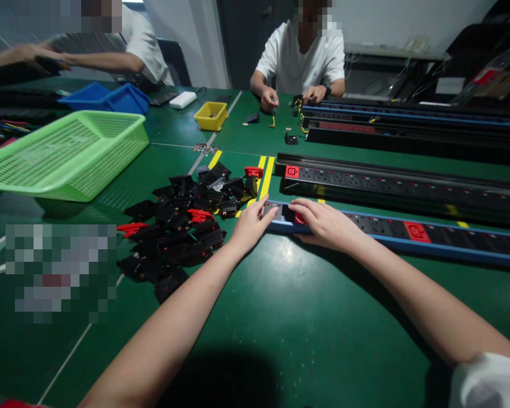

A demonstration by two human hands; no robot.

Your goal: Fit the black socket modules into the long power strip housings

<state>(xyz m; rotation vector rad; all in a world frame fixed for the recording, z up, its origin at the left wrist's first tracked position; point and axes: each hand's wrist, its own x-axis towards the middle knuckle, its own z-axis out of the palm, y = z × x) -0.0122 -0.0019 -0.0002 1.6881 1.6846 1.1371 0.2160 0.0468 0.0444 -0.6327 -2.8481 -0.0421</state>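
- Bare forearms are angling inward toward the blue-edged socket strip, which is lying across the green table.
- Most of its visible length is carrying sockets, I'd judge; one dark gap seems unfilled, and loose black modules are lying heaped to its left.
- Left hand is gripping the strip's end, thumb on top.
- Right hand is gripping alongside, palm down, fingers bent over a red socket.

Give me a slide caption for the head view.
Left hand and right hand on a blue-edged socket strip, beside a pile of black and red modules.
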